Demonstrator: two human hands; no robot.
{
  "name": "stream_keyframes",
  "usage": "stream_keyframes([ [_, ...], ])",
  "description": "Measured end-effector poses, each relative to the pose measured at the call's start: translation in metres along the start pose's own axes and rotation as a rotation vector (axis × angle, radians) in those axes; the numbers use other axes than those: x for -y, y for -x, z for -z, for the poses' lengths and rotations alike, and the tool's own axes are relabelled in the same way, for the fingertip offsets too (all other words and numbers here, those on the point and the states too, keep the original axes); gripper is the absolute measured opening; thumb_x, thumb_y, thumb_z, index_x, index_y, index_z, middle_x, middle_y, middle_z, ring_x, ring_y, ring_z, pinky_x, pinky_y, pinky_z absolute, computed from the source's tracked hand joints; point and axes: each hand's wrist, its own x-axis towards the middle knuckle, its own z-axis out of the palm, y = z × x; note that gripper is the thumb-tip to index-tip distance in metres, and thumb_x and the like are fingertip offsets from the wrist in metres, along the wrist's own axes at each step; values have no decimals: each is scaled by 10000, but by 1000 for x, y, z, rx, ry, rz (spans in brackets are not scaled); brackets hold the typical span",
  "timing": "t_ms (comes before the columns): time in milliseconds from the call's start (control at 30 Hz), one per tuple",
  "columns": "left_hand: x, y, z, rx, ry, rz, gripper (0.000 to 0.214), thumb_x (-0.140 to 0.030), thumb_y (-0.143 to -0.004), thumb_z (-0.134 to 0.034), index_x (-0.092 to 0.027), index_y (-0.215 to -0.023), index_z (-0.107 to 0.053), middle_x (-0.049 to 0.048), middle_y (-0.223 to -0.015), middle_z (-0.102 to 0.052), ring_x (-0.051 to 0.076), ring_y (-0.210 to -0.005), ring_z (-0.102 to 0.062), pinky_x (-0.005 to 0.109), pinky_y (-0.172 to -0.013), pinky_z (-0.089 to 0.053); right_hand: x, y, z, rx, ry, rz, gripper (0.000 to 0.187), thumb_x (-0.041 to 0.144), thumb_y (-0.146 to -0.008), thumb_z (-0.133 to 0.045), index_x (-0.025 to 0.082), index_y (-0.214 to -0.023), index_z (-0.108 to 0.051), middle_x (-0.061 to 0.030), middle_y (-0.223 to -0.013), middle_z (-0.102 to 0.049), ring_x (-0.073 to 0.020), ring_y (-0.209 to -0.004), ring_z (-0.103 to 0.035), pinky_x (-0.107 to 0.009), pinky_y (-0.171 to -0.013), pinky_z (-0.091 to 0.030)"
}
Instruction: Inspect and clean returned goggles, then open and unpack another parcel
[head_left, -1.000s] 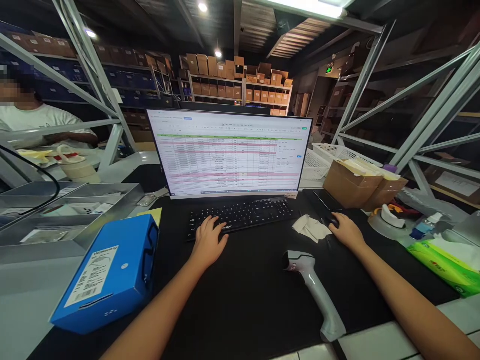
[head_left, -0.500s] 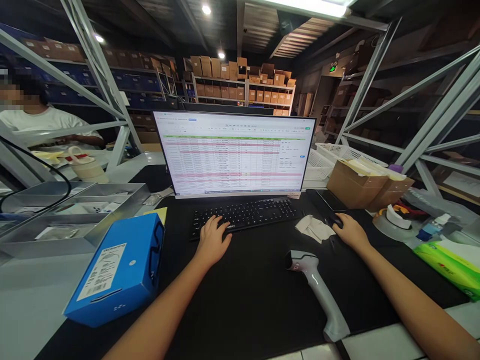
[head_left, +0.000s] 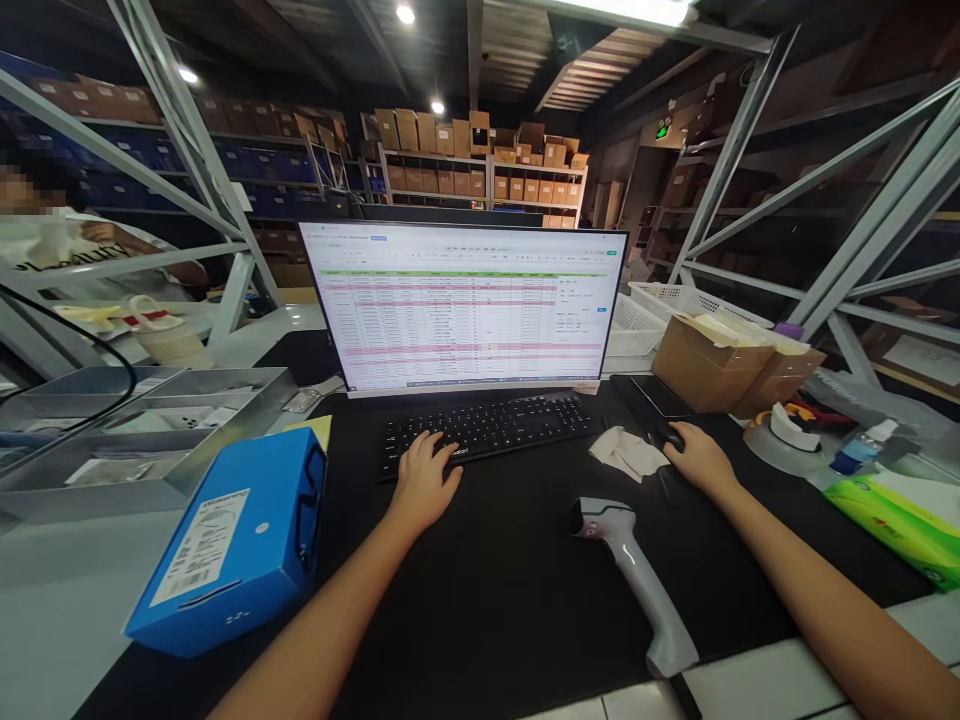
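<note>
My left hand (head_left: pixel 422 482) rests with fingers spread on the front left edge of a black keyboard (head_left: pixel 491 427). My right hand (head_left: pixel 696 458) is cupped over a dark mouse (head_left: pixel 670 437) on the black desk mat (head_left: pixel 517 580). Behind the keyboard a monitor (head_left: pixel 465 305) shows a spreadsheet with red and green rows. A grey handheld barcode scanner (head_left: pixel 630 578) lies on the mat between my arms. A crumpled white tissue (head_left: pixel 625 452) lies just left of the mouse.
A blue box (head_left: pixel 232 545) with a label lies at the left front. Metal trays (head_left: pixel 135 420) stand behind it. Cardboard boxes (head_left: pixel 731 365), a tape dispenser (head_left: pixel 784 430) and a green tissue pack (head_left: pixel 896 525) sit at the right. Another person (head_left: pixel 82 250) sits at the far left.
Both hands stay where they were, on the keyboard and the mouse. Only the camera view shifts slightly. The person at the far left has moved an arm.
</note>
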Motion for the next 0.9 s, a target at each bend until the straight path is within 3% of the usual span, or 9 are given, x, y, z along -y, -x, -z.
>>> stream_keyframes([
  [733, 2, 0, -1, -7, -1, -12, 396, -338, -922, -543, -194, -1263, -685, 163, -1440, -568, 376, -1442, -410, 588, -1158, -383, 0, 1, 0, -22, -10, -4, 474, 336, -893, -516, 148, -1310, -638, -154, -1380, -623, -323, -1227, -614, -460, -1086, -473],
  [833, -3, -3, 8, 6, 15, -44, 392, -314, -918, -547, -185, -1260, -689, 168, -1451, -562, 382, -1459, -390, 593, -1171, -365, 0, 0, 0, -22, -4, 6, 476, 345, -897, -503, 148, -1310, -635, -155, -1383, -621, -324, -1227, -616, -458, -1084, -476],
  [900, -13, -8, 24, 35, 57, -77, 380, -308, -920, -549, -188, -1250, -695, 156, -1437, -580, 375, -1464, -387, 595, -1186, -345, 0, 0, 1, -22, -6, 10, 483, 349, -897, -496, 143, -1312, -631, -158, -1386, -620, -324, -1227, -618, -455, -1080, -480],
])
